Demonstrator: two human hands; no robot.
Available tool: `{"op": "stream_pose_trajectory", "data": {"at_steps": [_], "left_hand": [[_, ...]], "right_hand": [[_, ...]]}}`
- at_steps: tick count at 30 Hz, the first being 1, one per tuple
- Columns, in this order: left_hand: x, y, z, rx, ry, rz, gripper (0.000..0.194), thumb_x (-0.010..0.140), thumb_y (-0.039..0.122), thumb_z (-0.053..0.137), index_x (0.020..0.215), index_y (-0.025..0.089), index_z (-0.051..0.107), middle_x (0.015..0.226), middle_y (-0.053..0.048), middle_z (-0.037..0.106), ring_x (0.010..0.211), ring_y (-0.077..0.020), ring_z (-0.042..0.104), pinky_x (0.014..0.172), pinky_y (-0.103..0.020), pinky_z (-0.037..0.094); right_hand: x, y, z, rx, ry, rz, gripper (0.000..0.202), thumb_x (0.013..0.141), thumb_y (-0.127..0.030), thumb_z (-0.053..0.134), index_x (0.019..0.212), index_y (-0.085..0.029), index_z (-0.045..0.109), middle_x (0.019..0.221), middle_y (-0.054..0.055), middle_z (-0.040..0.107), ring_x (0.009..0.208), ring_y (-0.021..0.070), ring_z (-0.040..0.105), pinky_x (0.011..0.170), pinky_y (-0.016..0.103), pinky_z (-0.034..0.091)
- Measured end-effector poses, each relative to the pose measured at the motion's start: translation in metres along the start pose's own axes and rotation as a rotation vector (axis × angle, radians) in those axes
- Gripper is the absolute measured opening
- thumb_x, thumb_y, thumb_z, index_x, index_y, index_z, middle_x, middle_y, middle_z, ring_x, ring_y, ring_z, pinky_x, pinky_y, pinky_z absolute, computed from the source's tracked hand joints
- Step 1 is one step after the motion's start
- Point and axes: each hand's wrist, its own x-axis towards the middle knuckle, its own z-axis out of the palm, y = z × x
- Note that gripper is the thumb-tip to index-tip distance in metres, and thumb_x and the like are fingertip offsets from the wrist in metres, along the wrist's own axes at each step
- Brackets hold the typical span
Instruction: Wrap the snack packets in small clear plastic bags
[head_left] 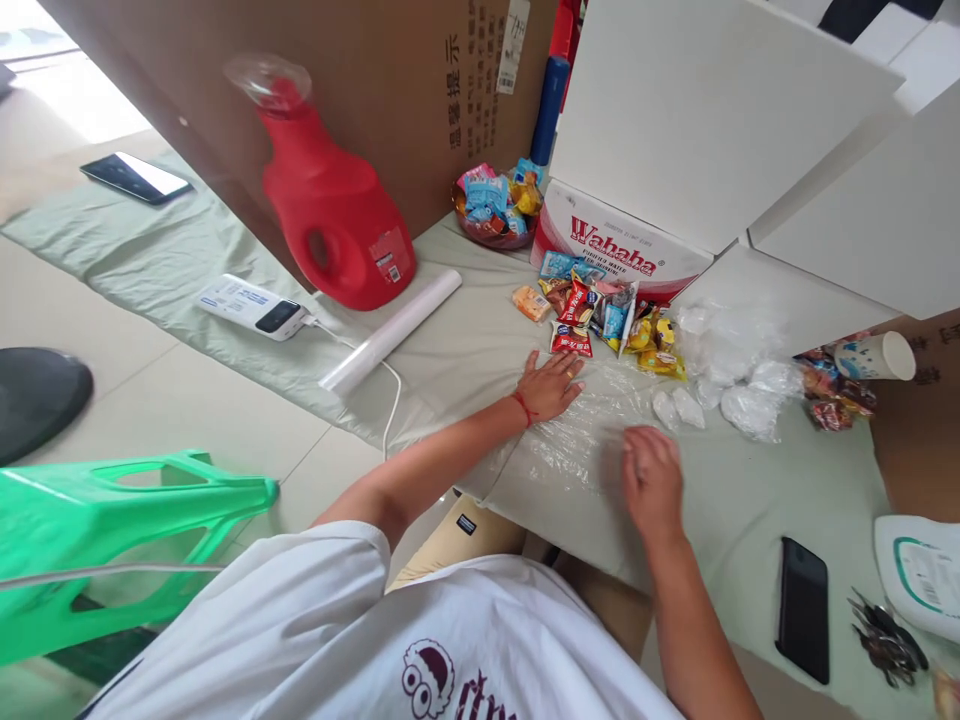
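A sheet of clear plastic film lies spread and wrinkled on the cloth-covered table. My left hand rests flat on its left part, fingers spread, their tips close to the red-wrapped snacks. Over the film's right side is my right hand, its fingers curled in; motion blurs the fingertips, and what they hold, if anything, is hidden. Beyond both hands sits a pile of small packaged snacks, including yellow packets and an orange packet. Crumpled clear wrap bundles lie right of the pile.
Left of me are a roll of film, a red jug, a power bank with a cable and a green stool. A snack bowl and Wahaba-style printed carton stand behind. To the right: paper cup, phone, keys.
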Motion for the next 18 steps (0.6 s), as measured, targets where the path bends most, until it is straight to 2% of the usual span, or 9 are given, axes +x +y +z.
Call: {"op": "stream_pose_trajectory", "data": {"at_steps": [2, 4, 7, 9, 11, 14, 16, 18], "left_hand": [[0.003, -0.005, -0.013, -0.110, 0.066, -0.022, 0.048, 0.107, 0.039, 0.031, 0.147, 0.026, 0.054, 0.156, -0.007, 0.053, 0.146, -0.0229, 0.044, 0.125, -0.051, 0.029], [0.007, -0.016, -0.031, -0.172, 0.221, -0.098, 0.045, 0.107, 0.034, 0.029, 0.130, 0.021, 0.065, 0.137, -0.010, 0.067, 0.134, -0.0209, 0.054, 0.118, -0.040, 0.040], [0.021, -0.047, -0.064, -0.114, 0.469, -0.328, 0.040, 0.106, 0.031, 0.032, 0.111, 0.018, 0.069, 0.116, -0.012, 0.071, 0.119, -0.0241, 0.059, 0.109, -0.038, 0.045], [0.040, -0.075, -0.088, -0.027, 0.540, -0.432, 0.033, 0.103, 0.027, 0.037, 0.110, 0.018, 0.067, 0.117, -0.012, 0.070, 0.118, -0.0261, 0.057, 0.110, -0.039, 0.043], [0.067, -0.105, -0.112, 0.055, 0.564, -0.462, 0.029, 0.099, 0.020, 0.042, 0.116, 0.017, 0.065, 0.127, -0.013, 0.066, 0.123, -0.0272, 0.055, 0.112, -0.039, 0.041], [0.112, -0.148, -0.141, 0.126, 0.526, -0.430, 0.045, 0.093, 0.013, 0.048, 0.138, 0.018, 0.055, 0.144, -0.013, 0.056, 0.132, -0.0281, 0.051, 0.112, -0.040, 0.040], [0.135, -0.170, -0.154, 0.135, 0.444, -0.454, 0.051, 0.092, 0.014, 0.053, 0.142, 0.019, 0.050, 0.145, -0.014, 0.055, 0.131, -0.0295, 0.053, 0.108, -0.042, 0.042], [0.149, -0.185, -0.158, 0.133, 0.378, -0.505, 0.048, 0.091, 0.019, 0.061, 0.139, 0.019, 0.053, 0.143, -0.016, 0.056, 0.125, -0.0313, 0.058, 0.104, -0.043, 0.045]], "right_hand": [[0.022, -0.037, 0.025, 0.113, -0.115, -0.138, 0.036, 0.104, -0.031, 0.042, 0.129, -0.022, 0.067, 0.128, 0.012, 0.067, 0.131, 0.0277, 0.054, 0.113, 0.052, 0.045], [0.033, -0.061, 0.051, 0.148, -0.214, -0.210, 0.041, 0.104, -0.032, 0.044, 0.138, -0.020, 0.063, 0.142, 0.013, 0.060, 0.140, 0.0289, 0.047, 0.116, 0.053, 0.043], [0.033, -0.069, 0.081, 0.149, -0.295, -0.233, 0.044, 0.104, -0.035, 0.046, 0.141, -0.017, 0.061, 0.152, 0.015, 0.053, 0.144, 0.0316, 0.044, 0.118, 0.057, 0.040], [0.027, -0.064, 0.091, 0.164, -0.299, -0.219, 0.042, 0.104, -0.034, 0.046, 0.138, -0.017, 0.064, 0.148, 0.014, 0.057, 0.140, 0.0308, 0.047, 0.118, 0.056, 0.040], [0.023, -0.059, 0.094, 0.183, -0.282, -0.195, 0.039, 0.105, -0.032, 0.045, 0.133, -0.018, 0.067, 0.141, 0.012, 0.062, 0.136, 0.0288, 0.050, 0.117, 0.055, 0.041], [0.022, -0.058, 0.094, 0.190, -0.260, -0.172, 0.036, 0.105, -0.029, 0.044, 0.129, -0.019, 0.069, 0.137, 0.010, 0.065, 0.131, 0.0272, 0.053, 0.115, 0.051, 0.044], [0.023, -0.060, 0.095, 0.190, -0.251, -0.170, 0.034, 0.104, -0.027, 0.047, 0.129, -0.020, 0.069, 0.136, 0.010, 0.066, 0.129, 0.0272, 0.054, 0.113, 0.051, 0.045], [0.024, -0.060, 0.096, 0.202, -0.230, -0.166, 0.033, 0.103, -0.025, 0.048, 0.127, -0.020, 0.069, 0.135, 0.010, 0.066, 0.127, 0.0270, 0.055, 0.112, 0.051, 0.046]]}}
